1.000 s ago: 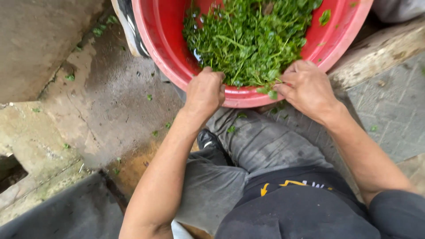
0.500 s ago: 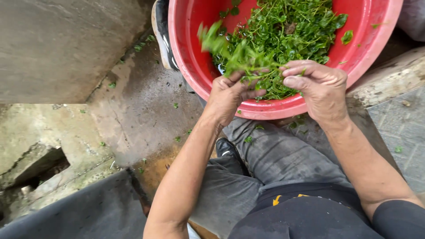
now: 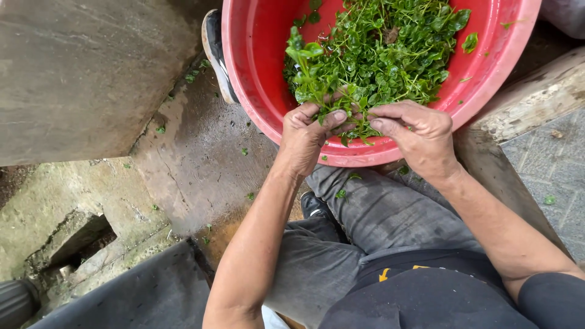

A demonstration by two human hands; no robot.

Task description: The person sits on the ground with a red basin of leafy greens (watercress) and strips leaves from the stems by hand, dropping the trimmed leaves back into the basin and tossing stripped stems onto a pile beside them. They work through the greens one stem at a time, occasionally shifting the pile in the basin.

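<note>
Since half a second ago, the sprig of greens (image 3: 317,73) you lifted has come down a little and now stands just above the pile, and your two hands have moved closer together over the near rim of the red basin (image 3: 256,91). Your left hand (image 3: 304,137) is closed on the stems of this sprig, thumb pressed against the fingers. Your right hand (image 3: 414,131) is pinching the same stems from the other side, fingertips almost touching the left ones. It looks like you are picking or sorting this sprig now. The rest of the leaves lie wet inside the basin, which sits on the wet concrete floor (image 3: 183,152) beside a shoe (image 3: 214,45), with small leaf bits scattered around.
</note>
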